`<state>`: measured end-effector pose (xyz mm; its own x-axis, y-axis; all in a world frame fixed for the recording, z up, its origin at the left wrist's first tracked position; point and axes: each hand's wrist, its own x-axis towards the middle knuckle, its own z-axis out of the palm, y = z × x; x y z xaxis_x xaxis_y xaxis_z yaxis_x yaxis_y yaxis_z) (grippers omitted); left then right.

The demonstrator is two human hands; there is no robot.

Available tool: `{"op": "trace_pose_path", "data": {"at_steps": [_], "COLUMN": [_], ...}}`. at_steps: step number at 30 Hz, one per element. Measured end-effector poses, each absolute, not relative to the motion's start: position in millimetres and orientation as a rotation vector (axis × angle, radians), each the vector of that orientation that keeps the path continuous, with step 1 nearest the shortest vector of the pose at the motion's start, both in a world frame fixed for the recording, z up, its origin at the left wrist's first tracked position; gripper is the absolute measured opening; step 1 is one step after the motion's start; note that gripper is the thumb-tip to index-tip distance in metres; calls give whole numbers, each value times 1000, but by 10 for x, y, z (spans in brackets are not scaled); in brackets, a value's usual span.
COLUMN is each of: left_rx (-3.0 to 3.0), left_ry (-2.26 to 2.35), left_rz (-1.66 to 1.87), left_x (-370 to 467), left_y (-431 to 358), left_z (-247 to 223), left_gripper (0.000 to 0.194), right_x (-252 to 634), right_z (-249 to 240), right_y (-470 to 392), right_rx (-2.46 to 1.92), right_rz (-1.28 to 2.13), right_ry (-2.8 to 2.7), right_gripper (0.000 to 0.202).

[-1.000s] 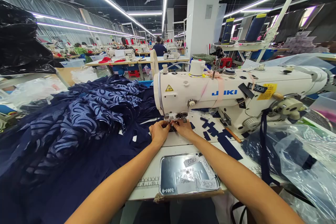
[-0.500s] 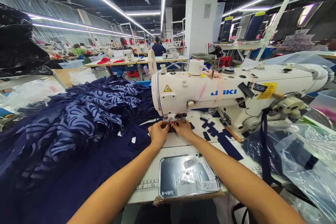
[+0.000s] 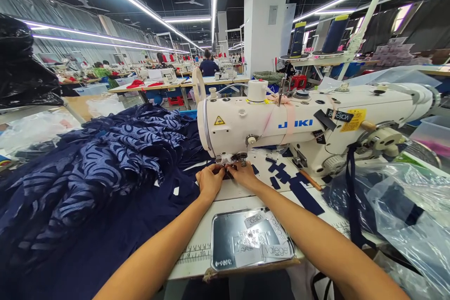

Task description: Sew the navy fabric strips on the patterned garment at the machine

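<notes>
Right now both hands sit at the needle of the sewing machine (image 3: 281, 126): left hand (image 3: 209, 182) & right hand (image 3: 245, 176) w/ fingers pressed together, pinching a small navy fabric piece (image 3: 228, 175) flat between them on the surface (image 3: 242, 190), just under the presser foot

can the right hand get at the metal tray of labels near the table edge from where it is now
Probably yes. The right hand is up at the needle beside the left hand, and the metal tray lies just under its forearm, uncovered, with only bare table between them.
</notes>
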<state>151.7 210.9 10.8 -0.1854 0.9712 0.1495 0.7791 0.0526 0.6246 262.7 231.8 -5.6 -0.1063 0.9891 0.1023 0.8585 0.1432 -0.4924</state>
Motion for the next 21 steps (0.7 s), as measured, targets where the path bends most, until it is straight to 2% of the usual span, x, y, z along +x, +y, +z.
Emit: {"op": "trace_pose_path", "data": {"at_steps": [21], "left_rx": [1768], "left_ry": [2016], "left_rz": [873], "left_x": [1524], "left_y": [2111], "left_z": [117], "left_gripper": [16], "right_x": [2636], "right_z": [-48], "right_y": [2305], "right_rx": [-1689], "right_rz": [487], "right_ry": [-1994], "right_gripper": [22]}}
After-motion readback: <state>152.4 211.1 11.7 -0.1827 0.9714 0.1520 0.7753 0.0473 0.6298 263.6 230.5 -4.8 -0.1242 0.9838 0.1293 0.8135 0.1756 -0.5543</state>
